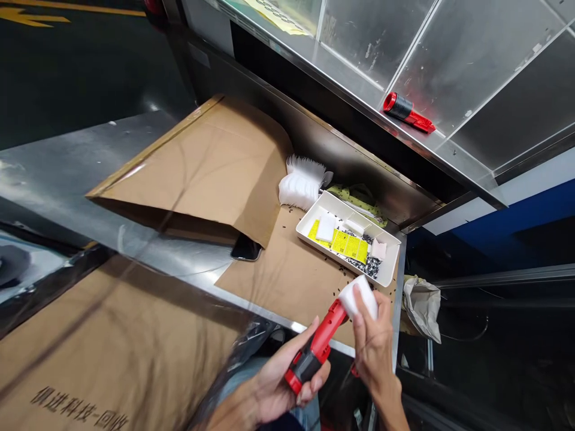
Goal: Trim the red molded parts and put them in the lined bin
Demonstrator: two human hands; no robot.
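Observation:
My left hand (281, 383) grips a red-and-black handheld tool (314, 350) around its black base, with the red nose angled up and to the right. My right hand (372, 341) pinches a white foam block (358, 297) between fingers and thumb, pressing it over the tool's tip, which it hides. A white compartment tray (348, 237) sits beyond my hands, holding yellow printed labels, white pieces and small dark parts. Loose dark bits lie scattered on the brown kraft paper sheet (287, 278) around it.
A stack of white foam pieces (302, 182) stands left of the tray. A folded cardboard sheet (193, 167) lies on the steel table, with a phone (246, 248) under its edge. A similar red tool (408, 112) rests on a steel shelf above. Crumpled paper (422, 308) hangs at the table's right side.

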